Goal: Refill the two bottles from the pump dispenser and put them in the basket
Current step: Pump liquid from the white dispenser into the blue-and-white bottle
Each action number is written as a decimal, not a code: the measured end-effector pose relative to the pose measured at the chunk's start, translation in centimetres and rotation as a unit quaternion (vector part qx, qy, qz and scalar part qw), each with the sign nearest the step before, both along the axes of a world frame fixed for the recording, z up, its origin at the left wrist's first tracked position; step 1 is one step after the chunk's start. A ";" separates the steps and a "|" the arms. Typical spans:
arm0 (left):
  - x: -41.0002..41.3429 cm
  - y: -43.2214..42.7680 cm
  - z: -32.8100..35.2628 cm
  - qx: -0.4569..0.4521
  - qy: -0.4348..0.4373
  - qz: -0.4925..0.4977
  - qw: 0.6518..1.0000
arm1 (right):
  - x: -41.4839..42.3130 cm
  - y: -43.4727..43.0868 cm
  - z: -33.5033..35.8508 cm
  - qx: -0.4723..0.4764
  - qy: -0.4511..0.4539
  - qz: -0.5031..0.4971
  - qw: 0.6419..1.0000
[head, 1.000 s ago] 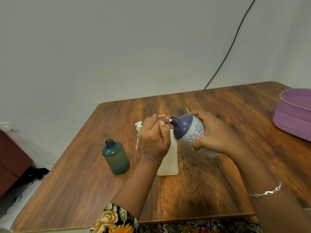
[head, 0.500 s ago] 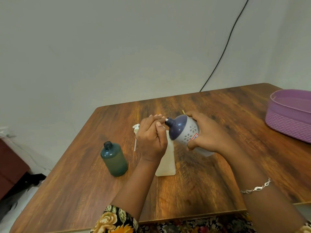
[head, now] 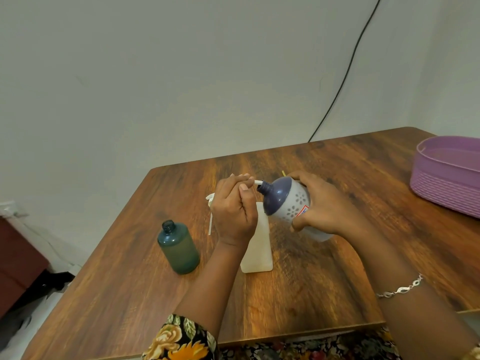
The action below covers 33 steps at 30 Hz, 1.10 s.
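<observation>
My left hand is curled round the pump head of the white pump dispenser, which stands at the table's middle. Its white nozzle points at the open neck of a tilted white bottle with a dark purple top. My right hand grips that bottle around its body and holds it off the table. A dark green bottle stands upright and uncapped to the left of the dispenser. The purple basket sits at the table's right edge.
A white cap piece with a thin tube lies on the wooden table behind my left hand. A black cable hangs down the wall behind the table. The floor lies beyond the table's left edge.
More of the white nozzle shows between my left hand and the bottle's neck than before. Both hands keep their grips, and the view has shifted slightly.
</observation>
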State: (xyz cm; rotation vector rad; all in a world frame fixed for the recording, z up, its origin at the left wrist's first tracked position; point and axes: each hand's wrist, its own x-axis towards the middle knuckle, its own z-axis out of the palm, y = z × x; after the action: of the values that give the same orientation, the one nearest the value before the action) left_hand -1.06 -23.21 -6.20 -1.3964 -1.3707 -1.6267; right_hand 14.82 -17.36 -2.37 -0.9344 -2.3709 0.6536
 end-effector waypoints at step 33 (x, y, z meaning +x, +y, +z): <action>-0.2 0.5 -1.0 -0.004 0.031 0.030 0.999 | -0.1 0.4 0.2 0.010 -0.013 0.002 1.000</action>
State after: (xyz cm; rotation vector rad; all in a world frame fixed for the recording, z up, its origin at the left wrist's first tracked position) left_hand -1.30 -22.73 -7.22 -1.3859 -1.3720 -1.5295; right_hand 14.69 -16.93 -2.19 -0.9363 -2.3973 0.6222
